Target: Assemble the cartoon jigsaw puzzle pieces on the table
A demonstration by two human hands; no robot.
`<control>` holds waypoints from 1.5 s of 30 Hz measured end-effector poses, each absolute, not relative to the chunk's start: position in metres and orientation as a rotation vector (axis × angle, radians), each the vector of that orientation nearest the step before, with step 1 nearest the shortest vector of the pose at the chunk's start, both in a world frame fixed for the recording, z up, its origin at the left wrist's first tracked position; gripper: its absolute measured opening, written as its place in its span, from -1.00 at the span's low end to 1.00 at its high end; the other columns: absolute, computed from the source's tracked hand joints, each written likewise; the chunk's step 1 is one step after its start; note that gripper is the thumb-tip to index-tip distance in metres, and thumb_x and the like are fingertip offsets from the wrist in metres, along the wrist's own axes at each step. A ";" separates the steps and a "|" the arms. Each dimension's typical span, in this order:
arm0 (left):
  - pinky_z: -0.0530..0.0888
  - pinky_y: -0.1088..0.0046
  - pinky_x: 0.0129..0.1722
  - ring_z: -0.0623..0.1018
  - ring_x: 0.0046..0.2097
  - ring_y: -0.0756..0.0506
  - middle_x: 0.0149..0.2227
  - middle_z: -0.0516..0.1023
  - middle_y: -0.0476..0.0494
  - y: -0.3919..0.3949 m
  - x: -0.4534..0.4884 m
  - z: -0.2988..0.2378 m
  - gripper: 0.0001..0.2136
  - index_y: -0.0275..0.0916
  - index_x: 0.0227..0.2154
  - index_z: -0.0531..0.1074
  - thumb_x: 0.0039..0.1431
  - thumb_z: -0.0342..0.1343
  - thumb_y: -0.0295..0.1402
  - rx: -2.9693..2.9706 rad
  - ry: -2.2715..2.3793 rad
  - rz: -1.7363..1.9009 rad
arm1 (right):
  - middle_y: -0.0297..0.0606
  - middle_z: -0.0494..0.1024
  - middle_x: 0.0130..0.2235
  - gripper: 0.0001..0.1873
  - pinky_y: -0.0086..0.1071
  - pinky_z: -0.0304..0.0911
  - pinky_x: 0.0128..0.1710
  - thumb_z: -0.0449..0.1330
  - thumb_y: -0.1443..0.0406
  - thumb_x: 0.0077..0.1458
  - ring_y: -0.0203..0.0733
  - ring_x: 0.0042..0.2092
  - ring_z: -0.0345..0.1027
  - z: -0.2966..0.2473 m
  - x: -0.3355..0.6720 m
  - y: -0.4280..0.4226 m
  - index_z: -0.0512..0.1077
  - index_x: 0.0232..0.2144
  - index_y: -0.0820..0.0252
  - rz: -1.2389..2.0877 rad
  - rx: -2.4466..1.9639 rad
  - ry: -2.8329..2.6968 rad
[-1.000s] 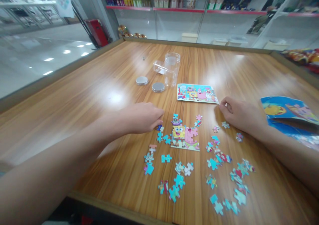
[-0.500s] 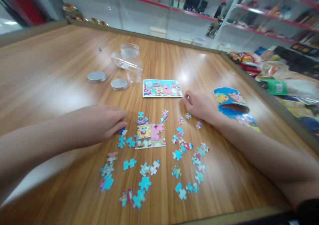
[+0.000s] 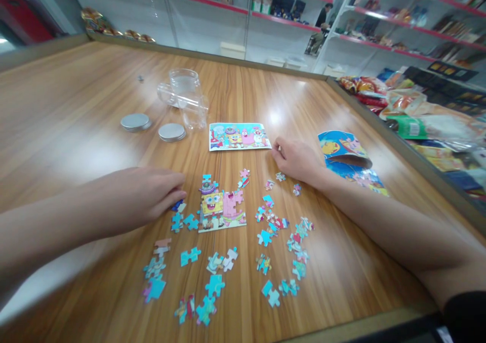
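Curled fingers bring my left hand [image 3: 157, 191] down beside a dark blue puzzle piece [image 3: 176, 204]; whether it pinches that piece is hidden. To its right lies a partly joined jigsaw [image 3: 222, 211] showing a yellow square character and a pink one. My right hand [image 3: 296, 158] rests closed on the table, fingers bent by the lower right corner of the picture card [image 3: 239, 137]; its grip is hidden. The card shows the same cartoon characters. Loose puzzle pieces [image 3: 265, 237] lie in groups to the right, with other turquoise pieces [image 3: 215, 285] nearer me.
Clear plastic tubes [image 3: 186, 92] and round silver lids [image 3: 171, 131] stand at the back left. A curled blue printed sheet [image 3: 347, 153] lies beyond my right forearm. Packaged goods [image 3: 413, 127] line the table's right edge. A person [image 3: 319, 29] sits near the far shelves.
The view has shifted slightly, so the table's things appear a little further left. Both hands keep about the same place relative to the pieces and card.
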State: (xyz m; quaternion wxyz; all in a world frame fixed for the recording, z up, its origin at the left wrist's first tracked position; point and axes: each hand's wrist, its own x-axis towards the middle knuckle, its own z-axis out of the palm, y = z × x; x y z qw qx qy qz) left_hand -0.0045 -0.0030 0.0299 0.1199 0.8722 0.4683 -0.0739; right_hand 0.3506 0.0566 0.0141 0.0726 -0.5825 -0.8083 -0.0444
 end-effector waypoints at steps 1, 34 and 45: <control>0.19 0.40 -0.31 0.46 -0.36 -0.09 -0.39 0.51 -0.04 -0.003 -0.004 0.030 -0.75 -0.20 -0.39 0.40 0.42 -0.03 -0.29 2.545 1.371 -0.207 | -0.12 0.63 -0.26 -0.74 -0.30 -0.02 -0.36 0.00 0.20 0.34 -0.02 -0.29 0.43 0.014 0.351 0.056 0.46 -0.16 0.16 -0.136 -1.748 -2.427; 0.21 0.40 -0.44 0.47 -0.43 -0.07 -0.46 0.51 -0.07 -0.008 0.010 0.054 -0.71 -0.21 -0.45 0.42 0.32 0.15 -0.15 2.617 1.372 -0.200 | -0.15 0.59 -0.38 -0.73 -0.32 0.03 -0.40 0.03 0.14 0.30 -0.02 -0.34 0.44 0.006 0.359 0.064 0.46 -0.23 0.14 -0.185 -1.733 -2.392; 0.21 0.39 -0.41 0.47 -0.39 -0.08 -0.44 0.51 -0.07 -0.004 0.005 0.056 -0.76 -0.21 -0.42 0.44 0.34 0.12 -0.23 2.668 1.396 -0.127 | -0.14 0.61 -0.37 -0.73 -0.31 0.04 -0.40 0.03 0.14 0.29 -0.01 -0.33 0.45 0.004 0.361 0.066 0.46 -0.23 0.13 -0.182 -1.726 -2.396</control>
